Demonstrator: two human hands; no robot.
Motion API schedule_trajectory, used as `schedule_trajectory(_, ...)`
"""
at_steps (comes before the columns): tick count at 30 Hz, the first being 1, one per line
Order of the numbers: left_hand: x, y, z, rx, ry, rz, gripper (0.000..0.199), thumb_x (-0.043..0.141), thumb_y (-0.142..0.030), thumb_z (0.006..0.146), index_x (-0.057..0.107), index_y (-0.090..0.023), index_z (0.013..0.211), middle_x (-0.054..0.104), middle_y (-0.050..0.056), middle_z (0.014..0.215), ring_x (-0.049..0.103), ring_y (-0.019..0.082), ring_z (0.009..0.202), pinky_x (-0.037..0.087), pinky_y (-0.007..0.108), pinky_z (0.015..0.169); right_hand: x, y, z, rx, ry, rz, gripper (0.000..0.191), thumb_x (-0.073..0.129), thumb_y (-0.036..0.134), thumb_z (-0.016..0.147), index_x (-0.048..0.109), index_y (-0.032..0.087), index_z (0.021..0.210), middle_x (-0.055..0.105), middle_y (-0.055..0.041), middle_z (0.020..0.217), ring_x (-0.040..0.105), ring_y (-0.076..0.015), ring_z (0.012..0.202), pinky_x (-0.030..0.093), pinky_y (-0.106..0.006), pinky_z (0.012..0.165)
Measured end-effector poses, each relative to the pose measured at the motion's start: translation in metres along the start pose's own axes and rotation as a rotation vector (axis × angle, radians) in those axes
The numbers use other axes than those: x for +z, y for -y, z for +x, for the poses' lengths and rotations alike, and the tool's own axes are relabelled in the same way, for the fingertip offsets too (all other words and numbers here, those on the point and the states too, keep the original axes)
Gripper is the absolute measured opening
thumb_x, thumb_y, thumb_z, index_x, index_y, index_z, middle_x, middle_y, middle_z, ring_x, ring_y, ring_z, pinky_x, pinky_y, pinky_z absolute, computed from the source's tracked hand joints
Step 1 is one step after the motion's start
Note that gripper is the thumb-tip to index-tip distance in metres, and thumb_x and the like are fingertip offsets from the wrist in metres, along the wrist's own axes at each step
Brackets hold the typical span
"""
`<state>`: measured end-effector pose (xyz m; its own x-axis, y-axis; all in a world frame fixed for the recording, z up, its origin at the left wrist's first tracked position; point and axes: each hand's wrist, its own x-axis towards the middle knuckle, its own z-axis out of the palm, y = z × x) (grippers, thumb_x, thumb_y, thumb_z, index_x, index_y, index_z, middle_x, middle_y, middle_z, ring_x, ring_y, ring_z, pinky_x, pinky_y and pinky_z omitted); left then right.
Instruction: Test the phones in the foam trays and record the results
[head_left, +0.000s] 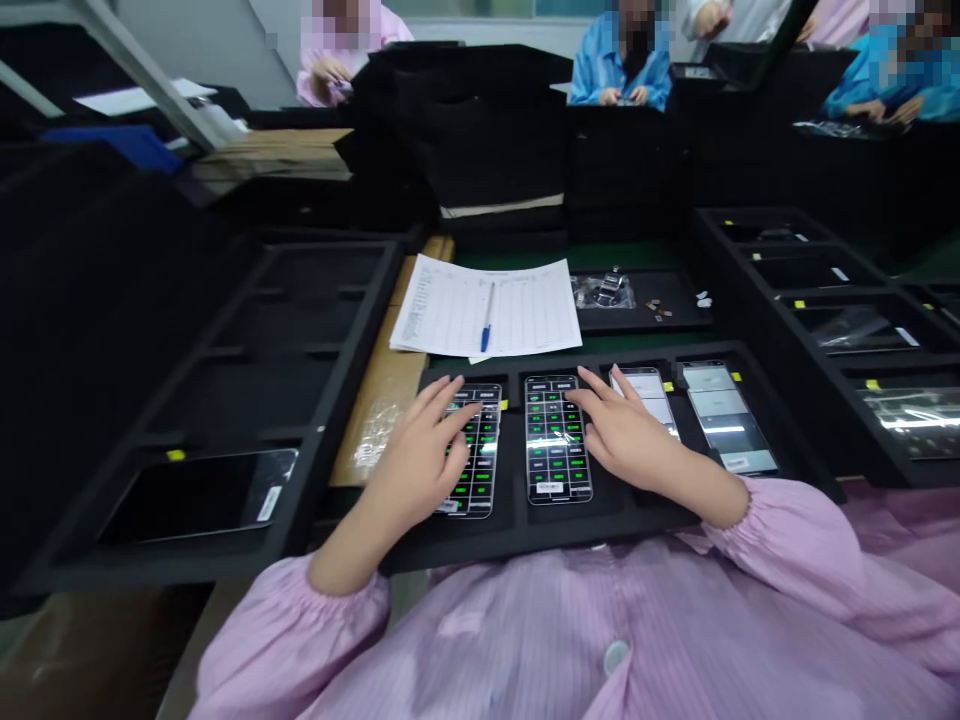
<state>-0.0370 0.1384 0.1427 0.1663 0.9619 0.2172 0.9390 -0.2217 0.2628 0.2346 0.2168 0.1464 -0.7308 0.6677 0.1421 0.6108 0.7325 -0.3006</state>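
Note:
A black foam tray (514, 525) in front of me holds several phones side by side. My left hand (425, 450) lies over the leftmost phone (484, 465), fingers spread, index fingertip at its upper screen. That screen shows a grid with green text. Beside it, a second phone (556, 455) shows a similar grid. My right hand (626, 425) has its fingers apart, one fingertip at this phone's upper right edge. Part of a third phone (649, 390) with a pale screen is hidden under my right hand. Farther right lies a fourth phone (727, 415), its screen lit. Neither hand grips anything.
Printed sheets (525, 300) with a blue-capped pen (486, 318) lie behind the tray. A shallow tray (679, 318) holds small parts and a plastic bag. Black trays with phones stand at left (300, 500) and right (817, 365). Several people sit across the benches.

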Motion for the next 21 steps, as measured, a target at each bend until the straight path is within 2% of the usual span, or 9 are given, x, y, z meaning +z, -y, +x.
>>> schedule_trajectory(4,0.009,-0.006,0.004,0.046,0.053,0.061,0.044,0.040,-0.024,0.093,0.063,-0.019,0.131,0.031,0.013,0.162,0.028,0.035,0.149,0.037,0.060,0.114,-0.001,-0.002,-0.002,0.022,-0.102,0.064,0.046,0.035,0.008,0.085,0.053,0.012,0.127,0.063,-0.0133,0.131,0.035,-0.0282,0.146,0.022,-0.060,0.123)
schedule_trajectory(6,0.009,-0.007,0.005,0.051,0.042,0.071,0.044,0.041,-0.024,0.093,0.063,-0.017,0.131,0.027,0.015,0.163,0.025,0.037,0.150,0.035,0.060,0.115,-0.001,-0.002,-0.002,0.042,-0.108,0.075,0.046,0.035,0.008,0.084,0.053,0.012,0.126,0.063,-0.0134,0.130,0.035,-0.0283,0.146,0.023,-0.060,0.122)
schedule_trajectory(12,0.001,0.004,-0.001,0.006,-0.071,0.050,0.044,0.037,-0.027,0.095,0.059,-0.017,0.132,0.033,0.014,0.161,0.025,0.032,0.151,0.033,0.059,0.118,0.008,-0.003,0.001,0.045,-0.028,0.070,0.045,0.037,0.008,0.084,0.053,0.008,0.126,0.064,-0.0166,0.127,0.032,-0.0311,0.147,0.022,-0.061,0.122)
schedule_trajectory(17,0.005,0.009,-0.003,-0.008,-0.040,0.058,0.046,0.036,-0.030,0.096,0.061,-0.015,0.132,0.034,0.016,0.160,0.025,0.035,0.151,0.034,0.059,0.117,0.002,0.002,-0.006,0.005,-0.105,0.078,0.044,0.036,0.008,0.085,0.053,0.013,0.125,0.065,-0.0133,0.127,0.034,-0.0289,0.147,0.022,-0.062,0.122)
schedule_trajectory(21,0.011,0.009,-0.003,-0.032,-0.018,0.070,0.046,0.035,-0.032,0.097,0.061,-0.016,0.132,0.031,0.017,0.161,0.024,0.036,0.151,0.033,0.060,0.117,-0.001,0.010,-0.016,-0.017,-0.123,0.069,0.046,0.038,0.007,0.084,0.052,0.011,0.127,0.065,-0.0158,0.126,0.034,-0.0284,0.146,0.024,-0.060,0.122)
